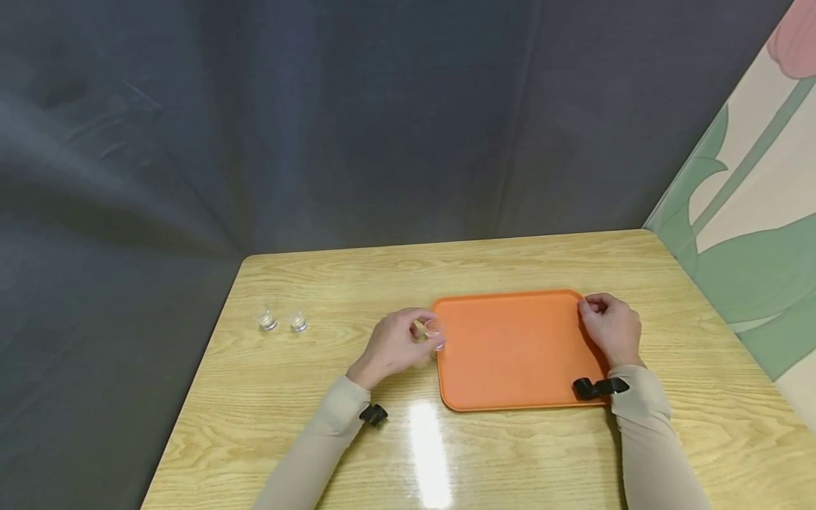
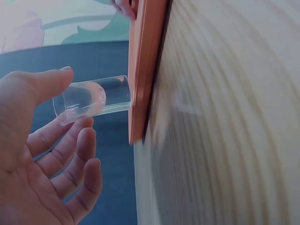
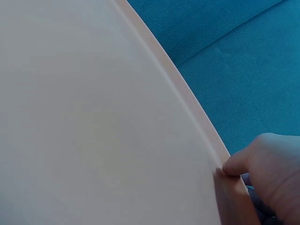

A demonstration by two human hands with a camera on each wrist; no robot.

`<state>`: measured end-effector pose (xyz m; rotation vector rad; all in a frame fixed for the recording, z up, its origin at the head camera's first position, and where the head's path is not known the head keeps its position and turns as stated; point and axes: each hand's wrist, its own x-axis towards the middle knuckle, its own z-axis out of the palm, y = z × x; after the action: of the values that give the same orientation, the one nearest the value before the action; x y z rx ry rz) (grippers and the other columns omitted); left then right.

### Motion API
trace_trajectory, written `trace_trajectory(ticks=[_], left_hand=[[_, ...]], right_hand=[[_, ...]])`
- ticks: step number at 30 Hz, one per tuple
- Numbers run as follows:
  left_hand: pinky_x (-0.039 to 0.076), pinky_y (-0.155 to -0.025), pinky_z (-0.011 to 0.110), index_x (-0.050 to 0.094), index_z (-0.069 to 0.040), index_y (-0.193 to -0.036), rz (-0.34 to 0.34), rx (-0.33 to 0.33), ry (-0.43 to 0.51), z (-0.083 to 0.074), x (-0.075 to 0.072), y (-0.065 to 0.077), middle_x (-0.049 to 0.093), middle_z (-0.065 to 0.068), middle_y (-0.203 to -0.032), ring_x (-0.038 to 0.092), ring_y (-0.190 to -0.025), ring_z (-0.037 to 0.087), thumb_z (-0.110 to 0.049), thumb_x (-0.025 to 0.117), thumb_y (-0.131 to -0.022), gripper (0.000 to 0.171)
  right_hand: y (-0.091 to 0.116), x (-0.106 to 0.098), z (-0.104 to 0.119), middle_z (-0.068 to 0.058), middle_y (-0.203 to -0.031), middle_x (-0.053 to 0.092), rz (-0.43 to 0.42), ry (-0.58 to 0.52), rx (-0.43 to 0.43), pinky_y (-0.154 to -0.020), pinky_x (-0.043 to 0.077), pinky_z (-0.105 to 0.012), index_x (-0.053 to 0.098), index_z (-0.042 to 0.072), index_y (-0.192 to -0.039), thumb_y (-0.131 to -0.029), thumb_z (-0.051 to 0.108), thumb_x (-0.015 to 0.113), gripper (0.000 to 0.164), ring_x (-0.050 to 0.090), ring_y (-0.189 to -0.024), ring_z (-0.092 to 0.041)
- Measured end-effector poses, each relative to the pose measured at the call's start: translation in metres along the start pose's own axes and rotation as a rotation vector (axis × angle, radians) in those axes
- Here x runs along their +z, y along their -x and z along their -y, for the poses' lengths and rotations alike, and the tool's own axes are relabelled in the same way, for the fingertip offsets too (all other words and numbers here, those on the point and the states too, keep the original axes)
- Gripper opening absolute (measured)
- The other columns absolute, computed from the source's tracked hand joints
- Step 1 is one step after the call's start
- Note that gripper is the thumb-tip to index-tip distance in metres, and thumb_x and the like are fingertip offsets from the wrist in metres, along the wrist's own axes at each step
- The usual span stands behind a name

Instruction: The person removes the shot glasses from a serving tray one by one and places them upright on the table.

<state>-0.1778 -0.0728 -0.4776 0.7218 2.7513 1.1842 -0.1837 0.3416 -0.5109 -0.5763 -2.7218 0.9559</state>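
A small clear shot glass is held between the thumb and fingers of my left hand. Its base sits right at the left rim of an orange tray, overlapping that rim in the left wrist view. The other fingers of this hand spread loosely beside the glass. At the tray's far right corner, my right hand pinches the rim, its thumb on the inner side and its fingers partly hidden beneath. The tray lies flat on the table, its inner surface bare.
Two more small clear glasses, a left one and a right one, stand on the wooden table at the left. A dark curtain hangs behind the table. A flower-patterned panel borders the right side.
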Motion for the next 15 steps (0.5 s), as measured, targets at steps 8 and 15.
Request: trace_trajectory(ticks=[8, 15], left_hand=[[0.054, -0.072, 0.031, 0.076, -0.020, -0.130, -0.091, -0.102, -0.025, 0.030, -0.037, 0.028, 0.076, -0.006, -0.119, 0.067, -0.086, 0.008, -0.041, 0.080, -0.096, 0.041], [0.055, -0.070, 0.031, 0.075, -0.015, -0.132, -0.179, -0.168, -0.067, 0.064, -0.081, 0.062, 0.076, 0.003, -0.126, 0.071, -0.092, 0.016, -0.035, 0.083, -0.094, 0.044]], right_hand=[[0.002, 0.000, 0.000, -0.023, -0.105, 0.072, -0.014, -0.003, -0.015, -0.076, 0.040, -0.034, 0.073, -0.004, -0.119, -0.106, 0.032, 0.059, 0.041, 0.063, -0.092, -0.035], [0.001, 0.003, -0.001, -0.024, -0.107, 0.072, -0.008, 0.000, 0.001, -0.076, 0.039, -0.034, 0.072, -0.004, -0.121, -0.107, 0.033, 0.058, 0.042, 0.063, -0.095, -0.036]])
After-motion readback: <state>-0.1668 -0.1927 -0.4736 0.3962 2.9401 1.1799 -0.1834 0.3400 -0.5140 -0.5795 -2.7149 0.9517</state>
